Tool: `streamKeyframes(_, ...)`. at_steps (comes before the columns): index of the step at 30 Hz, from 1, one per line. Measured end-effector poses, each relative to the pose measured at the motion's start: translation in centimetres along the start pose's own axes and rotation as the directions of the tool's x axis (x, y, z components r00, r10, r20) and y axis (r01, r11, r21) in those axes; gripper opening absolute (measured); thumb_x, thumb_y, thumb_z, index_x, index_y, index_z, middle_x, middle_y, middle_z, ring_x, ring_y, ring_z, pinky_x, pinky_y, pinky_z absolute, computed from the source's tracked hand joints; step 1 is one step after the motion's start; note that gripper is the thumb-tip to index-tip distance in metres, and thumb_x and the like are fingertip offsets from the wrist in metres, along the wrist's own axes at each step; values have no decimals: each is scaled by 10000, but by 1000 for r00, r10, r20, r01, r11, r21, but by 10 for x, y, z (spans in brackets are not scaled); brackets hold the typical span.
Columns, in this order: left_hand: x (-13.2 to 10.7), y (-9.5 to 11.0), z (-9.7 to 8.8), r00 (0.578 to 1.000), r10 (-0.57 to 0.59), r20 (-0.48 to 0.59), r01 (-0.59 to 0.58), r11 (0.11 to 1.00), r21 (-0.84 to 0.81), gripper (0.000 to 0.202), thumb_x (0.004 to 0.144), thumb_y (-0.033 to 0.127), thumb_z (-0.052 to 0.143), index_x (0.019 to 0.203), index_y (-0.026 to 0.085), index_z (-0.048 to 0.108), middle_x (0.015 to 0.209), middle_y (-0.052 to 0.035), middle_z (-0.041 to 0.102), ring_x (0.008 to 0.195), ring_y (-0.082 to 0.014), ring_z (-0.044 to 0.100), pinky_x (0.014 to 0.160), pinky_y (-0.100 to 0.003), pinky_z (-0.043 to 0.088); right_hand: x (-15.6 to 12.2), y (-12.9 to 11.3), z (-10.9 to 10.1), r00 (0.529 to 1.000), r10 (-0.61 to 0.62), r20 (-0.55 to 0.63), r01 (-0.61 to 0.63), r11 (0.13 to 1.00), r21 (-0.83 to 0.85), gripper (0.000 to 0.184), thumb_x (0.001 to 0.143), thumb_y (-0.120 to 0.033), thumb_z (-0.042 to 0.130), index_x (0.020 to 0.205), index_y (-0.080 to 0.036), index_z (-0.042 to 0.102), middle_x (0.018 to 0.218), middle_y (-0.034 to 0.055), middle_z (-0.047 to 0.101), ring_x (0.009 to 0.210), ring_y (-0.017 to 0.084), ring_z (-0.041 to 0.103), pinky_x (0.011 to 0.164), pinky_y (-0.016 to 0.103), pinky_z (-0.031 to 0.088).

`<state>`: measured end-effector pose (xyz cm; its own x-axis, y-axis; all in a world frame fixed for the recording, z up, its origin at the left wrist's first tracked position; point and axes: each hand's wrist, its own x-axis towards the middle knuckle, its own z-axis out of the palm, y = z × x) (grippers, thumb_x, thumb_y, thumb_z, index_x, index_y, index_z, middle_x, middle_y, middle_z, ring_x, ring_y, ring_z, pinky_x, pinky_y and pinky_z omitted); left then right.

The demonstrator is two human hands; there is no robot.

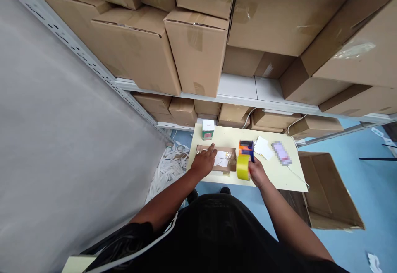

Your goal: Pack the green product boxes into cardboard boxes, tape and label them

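Observation:
A small flat cardboard box (228, 157) with a white label and shiny tape lies on a pale yellow table (279, 173). My left hand (203, 162) rests flat on its left part, fingers stretched out. My right hand (257, 173) grips a tape dispenser (245, 157) with an orange and blue body and a yellow tape roll, held at the box's right end.
A small white and green box (208, 129) stands at the table's far left. White paper slips (263, 148) and a blurred item (281, 153) lie to the right. An open cardboard carton (328, 190) sits on the blue floor at right. Shelves stacked with cardboard boxes (198, 49) rise ahead. White strips (167, 169) litter the floor at left.

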<state>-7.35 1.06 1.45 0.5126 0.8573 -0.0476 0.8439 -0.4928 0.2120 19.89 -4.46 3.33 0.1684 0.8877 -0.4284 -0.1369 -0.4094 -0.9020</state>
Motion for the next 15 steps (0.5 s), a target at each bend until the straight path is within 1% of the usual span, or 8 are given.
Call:
streamKeyframes(2, -2, -5, 8, 1000, -9, 9, 10, 1000, -22, 465, 1022, 243, 393, 1461, 218, 544, 1687, -99, 334, 1161, -315, 624, 895, -452, 546, 7, -11, 10, 994, -105, 27, 108, 977, -182, 443, 715, -288, 639, 1145, -200, 701, 987, 29, 775, 899, 250, 716, 806, 355, 567)
streamKeyframes(3, -3, -7, 12, 1000, -17, 16, 18, 999, -35, 474, 1019, 233, 392, 1468, 219, 542, 1687, -97, 334, 1180, -320, 618, 902, -453, 545, 11, -16, 15, 987, -145, 73, 159, 950, -268, 473, 727, -277, 622, 1190, -213, 694, 1043, 26, 773, 949, 248, 713, 848, 361, 566)
streamKeyframes(5, -4, -9, 20, 999, -39, 27, 41, 997, -65, 502, 1003, 201, 396, 1486, 222, 531, 1689, -100, 328, 1188, -324, 619, 919, -460, 539, 20, -22, 25, 964, -186, 190, 250, 879, -406, 534, 736, -250, 599, 1265, -240, 671, 1169, 28, 750, 1064, 247, 694, 944, 383, 549)
streamKeyframes(7, -4, -7, 26, 998, -51, 30, 54, 994, -95, 532, 988, 179, 399, 1505, 220, 515, 1698, -109, 305, 1166, -328, 631, 921, -474, 534, 27, -24, 33, 946, -201, 253, 308, 797, -519, 540, 737, -236, 597, 1272, -251, 664, 1252, 36, 718, 1138, 252, 668, 1011, 409, 521)
streamKeyframes(9, -1, -2, 31, 999, -36, 40, 41, 990, -136, 548, 973, 169, 411, 1509, 222, 515, 1699, -117, 298, 1141, -332, 643, 922, -492, 529, 32, -20, 37, 947, -201, 251, 315, 734, -602, 513, 743, -233, 600, 1251, -253, 666, 1250, 42, 710, 1129, 257, 665, 1013, 424, 518)
streamKeyframes(12, 5, 7, 36, 999, 1, 46, 9, 979, -206, 549, 954, 162, 446, 1491, 227, 540, 1680, -126, 338, 1140, -335, 649, 955, -519, 513, 34, -4, 35, 956, -156, 249, 284, 716, -638, 460, 765, -233, 572, 1216, -250, 661, 1118, 34, 738, 1019, 246, 693, 945, 417, 553)
streamKeyframes(13, 6, 10, 37, 999, 0, 34, 8, 974, -228, 548, 949, 156, 456, 1484, 225, 548, 1669, -130, 360, 1155, -335, 645, 970, -522, 508, 33, 2, 32, 957, -147, 250, 277, 713, -644, 453, 769, -233, 564, 1212, -247, 657, 1095, 32, 740, 1002, 244, 697, 932, 415, 560)
streamKeyframes(15, 6, 10, 40, 1000, -21, -19, 15, 957, -289, 523, 944, 142, 464, 1449, 209, 582, 1629, -137, 427, 1212, -329, 624, 1012, -508, 498, 30, 14, 26, 957, -172, 235, 288, 688, -666, 468, 774, -239, 565, 1236, -240, 640, 1146, 46, 725, 1042, 249, 689, 945, 426, 561)
